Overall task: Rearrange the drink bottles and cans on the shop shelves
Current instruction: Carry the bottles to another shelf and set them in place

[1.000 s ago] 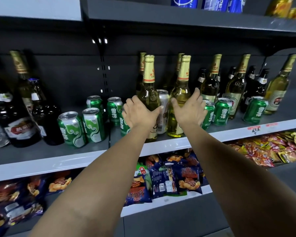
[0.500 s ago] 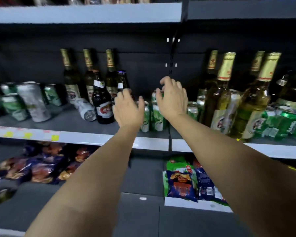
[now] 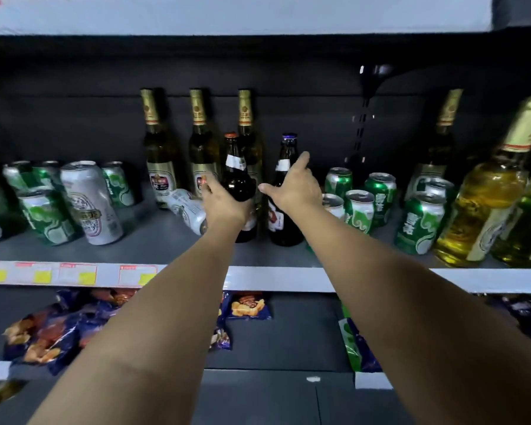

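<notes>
Two dark brown bottles stand side by side mid-shelf. My left hand [image 3: 224, 205] grips the body of the orange-capped bottle [image 3: 236, 176], thumb on its left side. My right hand [image 3: 295, 190] is spread in front of the blue-capped bottle [image 3: 286, 161], thumb to its left and forefinger stretched up to its right; I cannot tell whether it touches the glass. Three gold-foiled green bottles [image 3: 200, 148] stand behind them. A silver can [image 3: 187, 208] lies on its side just left of my left hand.
Green cans [image 3: 43, 216] and a tall silver can [image 3: 89, 200] crowd the left of the shelf [image 3: 273, 279]. More green cans [image 3: 360, 210] and pale yellow bottles [image 3: 485, 207] stand on the right. Snack bags [image 3: 59, 329] lie on the shelf below.
My view has swung left along the shelf. Both hands left the green cans and reached the two dark bottles; my left hand has taken hold of the orange-capped one.
</notes>
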